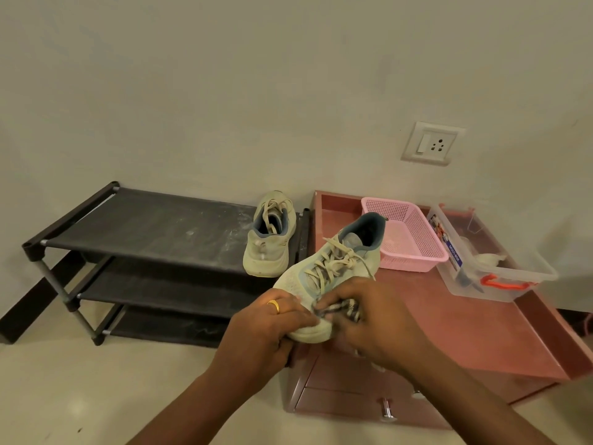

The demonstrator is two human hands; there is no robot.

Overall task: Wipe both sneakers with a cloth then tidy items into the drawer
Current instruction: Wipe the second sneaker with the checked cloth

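Note:
A pale green sneaker with beige laces is held up over the pink drawer unit, toe towards me. My left hand, wearing a gold ring, grips its toe from the left and below. My right hand holds a striped dark-and-white cloth bunched against the toe's upper. The second sneaker stands on the top shelf of the black shoe rack, heel towards me. The drawer front with its metal knob looks closed.
On the pink unit's top stand a pink mesh basket and a clear plastic box with an orange latch and some items inside. A wall socket is above. The shoe rack has two lower shelves and stands on a pale floor.

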